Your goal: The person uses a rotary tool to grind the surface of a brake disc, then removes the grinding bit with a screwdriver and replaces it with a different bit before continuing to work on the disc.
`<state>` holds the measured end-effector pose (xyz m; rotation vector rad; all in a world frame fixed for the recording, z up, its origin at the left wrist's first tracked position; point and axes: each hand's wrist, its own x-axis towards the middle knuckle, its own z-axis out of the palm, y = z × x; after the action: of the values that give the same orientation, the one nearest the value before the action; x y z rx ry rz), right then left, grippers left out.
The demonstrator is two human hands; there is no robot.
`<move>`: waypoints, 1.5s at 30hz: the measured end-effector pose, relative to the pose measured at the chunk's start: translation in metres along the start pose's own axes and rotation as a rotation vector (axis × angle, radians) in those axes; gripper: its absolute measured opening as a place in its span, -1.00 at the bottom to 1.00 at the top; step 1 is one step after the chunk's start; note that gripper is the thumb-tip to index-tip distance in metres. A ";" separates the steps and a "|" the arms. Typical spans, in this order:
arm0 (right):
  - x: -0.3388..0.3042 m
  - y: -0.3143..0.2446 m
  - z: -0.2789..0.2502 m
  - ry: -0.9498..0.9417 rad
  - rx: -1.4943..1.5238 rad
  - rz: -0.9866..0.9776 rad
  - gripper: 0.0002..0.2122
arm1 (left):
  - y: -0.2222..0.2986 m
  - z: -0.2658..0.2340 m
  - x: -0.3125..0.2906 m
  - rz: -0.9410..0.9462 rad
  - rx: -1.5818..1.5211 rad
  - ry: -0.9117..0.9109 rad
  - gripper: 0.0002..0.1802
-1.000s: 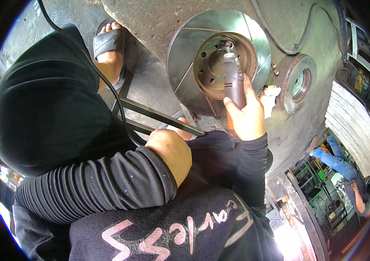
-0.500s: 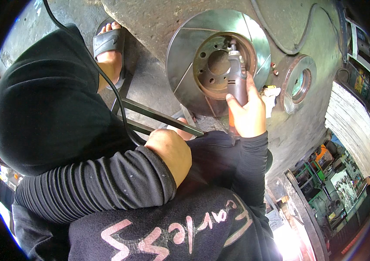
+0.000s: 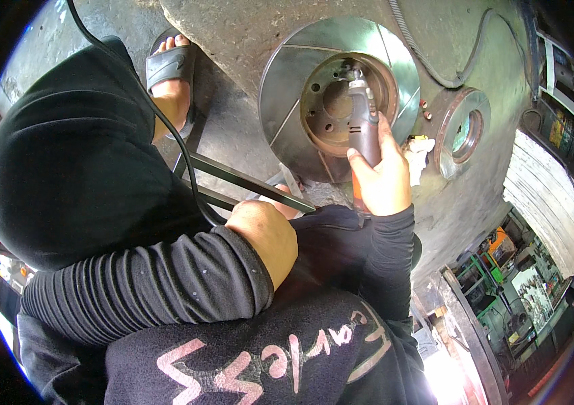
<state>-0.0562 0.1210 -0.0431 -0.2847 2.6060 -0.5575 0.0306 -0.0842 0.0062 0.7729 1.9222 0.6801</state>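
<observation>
My right hand (image 3: 387,177) is wrapped round a slim dark right-angle die grinder (image 3: 364,138) with an orange rear end. Its metal head reaches over the rusty recessed centre of a large slotted brake disc (image 3: 285,81); I cannot tell whether the tip touches. Bolt holes ring the disc's central opening. My left hand (image 3: 263,236) is bent down by my lap, back of the hand up, its fingers hidden. A black cable (image 3: 189,158) runs down from the upper left and disappears beside my left wrist.
A smaller brake disc (image 3: 447,138) lies to the right, near a crumpled white cloth (image 3: 419,156) and small red pieces (image 3: 426,110). A grey hose (image 3: 459,77) curves behind. A metal bar frame (image 3: 246,179) stands by my legs. Tools and parts (image 3: 533,290) crowd the lower right.
My right hand and the die grinder have shifted slightly left, and the tool's head sits a little nearer me over the disc's centre. My left hand has stayed put.
</observation>
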 end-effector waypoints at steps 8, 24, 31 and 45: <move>-0.002 -0.001 0.002 -0.028 0.045 -0.054 -0.36 | 0.001 0.000 0.000 -0.016 0.043 0.003 -0.78; -0.006 -0.014 0.015 0.035 0.033 -0.031 -0.35 | 0.004 -0.002 -0.006 0.020 0.019 -0.039 -0.77; -0.007 -0.024 0.015 0.027 -0.080 0.099 -0.31 | 0.010 -0.012 -0.012 0.037 0.117 -0.120 -0.79; -0.012 -0.014 0.019 0.129 -0.092 0.177 -0.34 | 0.012 -0.004 -0.028 0.080 0.238 -0.127 -0.77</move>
<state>-0.0353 0.1056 -0.0480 -0.0473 2.7503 -0.4077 0.0400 -0.0976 0.0322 1.0210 1.8846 0.4422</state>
